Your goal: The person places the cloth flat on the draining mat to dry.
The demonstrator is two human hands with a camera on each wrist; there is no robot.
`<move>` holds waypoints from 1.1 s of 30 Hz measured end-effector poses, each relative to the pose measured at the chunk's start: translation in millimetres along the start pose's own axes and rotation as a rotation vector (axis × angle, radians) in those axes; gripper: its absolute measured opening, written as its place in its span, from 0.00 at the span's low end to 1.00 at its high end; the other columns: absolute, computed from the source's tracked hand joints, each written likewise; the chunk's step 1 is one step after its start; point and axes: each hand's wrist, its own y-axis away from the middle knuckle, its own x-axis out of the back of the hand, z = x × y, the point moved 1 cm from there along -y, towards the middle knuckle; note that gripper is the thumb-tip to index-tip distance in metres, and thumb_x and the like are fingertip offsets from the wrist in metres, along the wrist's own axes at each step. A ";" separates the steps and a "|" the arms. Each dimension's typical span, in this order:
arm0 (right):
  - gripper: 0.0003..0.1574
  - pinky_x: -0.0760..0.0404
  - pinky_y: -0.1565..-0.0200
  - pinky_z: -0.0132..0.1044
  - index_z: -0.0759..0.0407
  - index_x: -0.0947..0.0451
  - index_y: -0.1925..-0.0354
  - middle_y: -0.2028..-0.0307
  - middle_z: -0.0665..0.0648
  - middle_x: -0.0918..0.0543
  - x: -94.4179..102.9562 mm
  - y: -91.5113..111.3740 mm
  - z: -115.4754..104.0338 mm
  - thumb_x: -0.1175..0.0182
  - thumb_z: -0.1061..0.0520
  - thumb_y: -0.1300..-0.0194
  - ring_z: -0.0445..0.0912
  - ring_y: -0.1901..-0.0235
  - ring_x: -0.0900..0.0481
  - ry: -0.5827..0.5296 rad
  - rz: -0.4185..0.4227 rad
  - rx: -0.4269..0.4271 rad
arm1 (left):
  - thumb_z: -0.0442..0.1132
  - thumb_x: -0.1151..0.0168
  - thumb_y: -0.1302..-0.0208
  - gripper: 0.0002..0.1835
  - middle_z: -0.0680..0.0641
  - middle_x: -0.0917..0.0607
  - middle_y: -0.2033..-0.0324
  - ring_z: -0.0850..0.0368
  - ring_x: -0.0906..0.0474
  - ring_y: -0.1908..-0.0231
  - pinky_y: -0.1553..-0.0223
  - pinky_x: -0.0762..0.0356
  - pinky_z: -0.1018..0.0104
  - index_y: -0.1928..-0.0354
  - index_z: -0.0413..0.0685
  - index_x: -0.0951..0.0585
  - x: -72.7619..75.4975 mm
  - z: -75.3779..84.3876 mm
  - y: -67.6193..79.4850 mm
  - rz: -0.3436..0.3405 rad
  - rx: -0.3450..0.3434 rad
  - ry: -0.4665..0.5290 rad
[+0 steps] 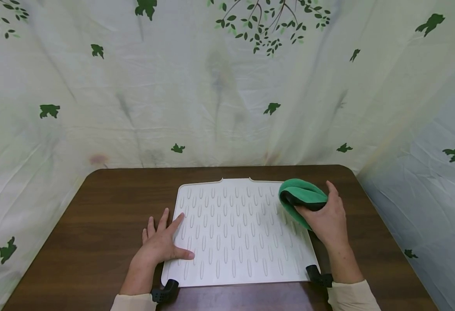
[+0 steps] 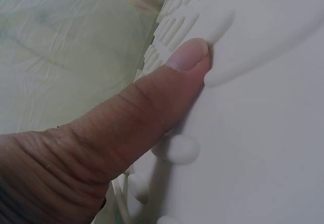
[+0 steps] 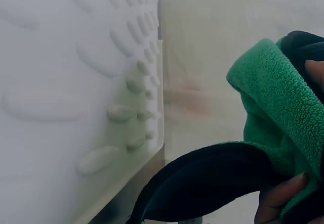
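Note:
A white board [image 1: 237, 255] with rows of raised oval ridges, like a draining board, lies flat on the table. My left hand [image 1: 159, 244] is spread at its left edge, fingers fairly straight. In the left wrist view the thumb [image 2: 147, 100] rests on the board between ridges. Over the board's far right corner, my right hand [image 1: 330, 220] grips a folded cloth [image 1: 301, 190], green on one side and black on the other. The right wrist view shows the cloth's fluffy green face [image 3: 273, 87] bunched between fingers and thumb, raised off the board.
The dark brown wooden table [image 1: 107, 233] has rounded far corners. A pale curtain [image 1: 165, 86] with green leaf prints hangs behind it and along both sides. Black wrist-worn devices [image 1: 165, 291] sit near the board's front corners.

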 end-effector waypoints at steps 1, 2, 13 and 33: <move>0.71 0.34 0.55 0.66 0.45 0.59 0.28 0.40 0.66 0.37 -0.6 0.3 -0.4 0.34 0.27 0.60 0.63 0.45 0.37 0.003 0.002 0.005 | 0.71 0.27 0.84 0.70 0.40 0.64 0.29 0.27 0.75 0.36 0.45 0.70 0.28 0.29 0.64 0.48 0.1 0.0 0.2 0.000 -0.001 0.000; 0.71 0.34 0.56 0.66 0.45 0.59 0.28 0.40 0.66 0.37 -1.1 0.8 -1.1 0.34 0.27 0.60 0.63 0.45 0.37 0.006 0.003 0.011 | 0.71 0.27 0.83 0.70 0.40 0.64 0.29 0.27 0.75 0.36 0.45 0.70 0.28 0.29 0.64 0.48 0.2 0.0 0.3 0.001 -0.002 0.000; 0.71 0.33 0.57 0.67 0.45 0.58 0.28 0.42 0.65 0.36 -7.5 5.5 -7.4 0.34 0.26 0.62 0.62 0.47 0.36 0.020 -0.007 0.046 | 0.72 0.28 0.84 0.71 0.40 0.63 0.29 0.26 0.75 0.36 0.45 0.69 0.27 0.29 0.63 0.47 -0.1 -0.1 0.2 0.008 -0.005 -0.008; 0.71 0.30 0.58 0.66 0.47 0.55 0.29 0.46 0.66 0.34 -16.4 11.3 -13.2 0.30 0.30 0.62 0.63 0.51 0.32 0.065 -0.005 0.092 | 0.73 0.29 0.83 0.70 0.40 0.64 0.29 0.26 0.75 0.36 0.45 0.68 0.27 0.28 0.63 0.47 0.4 -0.5 0.6 -0.003 -0.007 -0.023</move>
